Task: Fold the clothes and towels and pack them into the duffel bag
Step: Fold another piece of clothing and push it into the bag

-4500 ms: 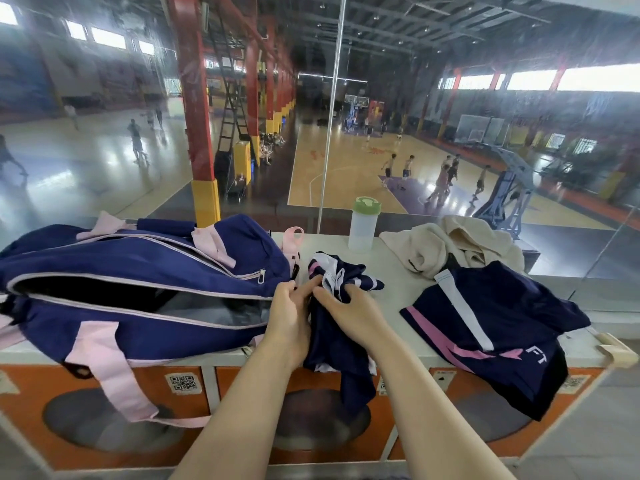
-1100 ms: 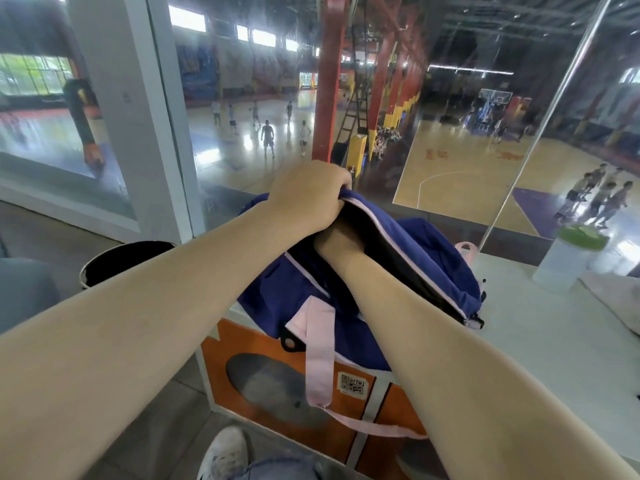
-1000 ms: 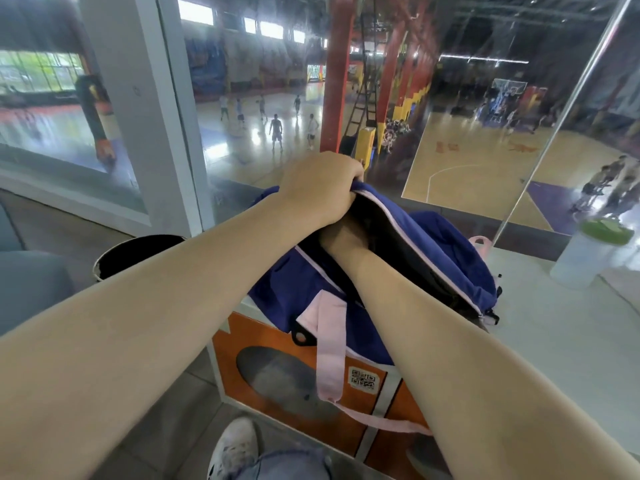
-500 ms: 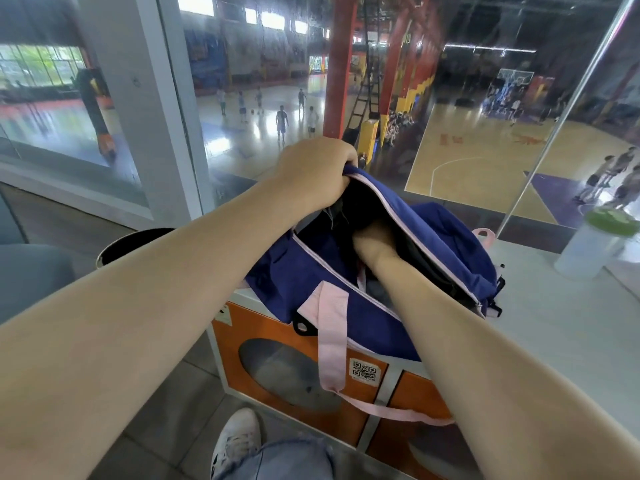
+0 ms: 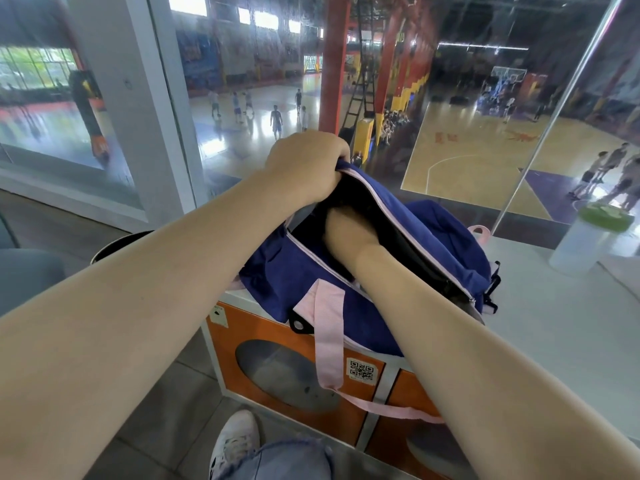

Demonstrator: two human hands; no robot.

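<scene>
The navy duffel bag (image 5: 277,282) with pink straps lies on the white counter (image 5: 554,327), its zip mouth pulled wide. My left hand (image 5: 308,164) grips the upper edge of the opening and holds it lifted. My right hand (image 5: 343,226) reaches down inside the bag; only its back and wrist show, the fingers are hidden in the dark interior. No clothes or towels are visible apart from a pale cloth edge (image 5: 623,271) at the far right.
A white bottle with a green lid (image 5: 588,240) stands on the counter to the right, against the glass wall. Orange locker fronts (image 5: 287,368) sit under the counter. A dark bin rim (image 5: 121,242) is left of the bag. My shoe (image 5: 235,441) is on the floor.
My right hand has sunk deeper into the bag while my left hand has kept the opening lifted. Earlier both hands were on a navy garment on the counter; it is out of sight now.
</scene>
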